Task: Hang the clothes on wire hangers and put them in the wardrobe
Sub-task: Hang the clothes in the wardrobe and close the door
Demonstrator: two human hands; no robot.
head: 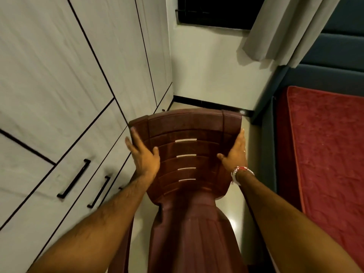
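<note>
My two hands hold a maroon plastic chair by its slatted backrest, in the aisle in front of me. My left hand grips the backrest's left edge, with fingers stretched along the edge and the thumb on the slats. On the right edge, my right hand holds it the same way and has a beaded band at the wrist. The white wardrobe runs along the left with its doors closed. No clothes or wire hangers are in view.
Black bar handles sit on the lower wardrobe doors. A bed with a red cover and blue frame fills the right side. The narrow floor strip ends at a white wall with a dark window and a grey curtain.
</note>
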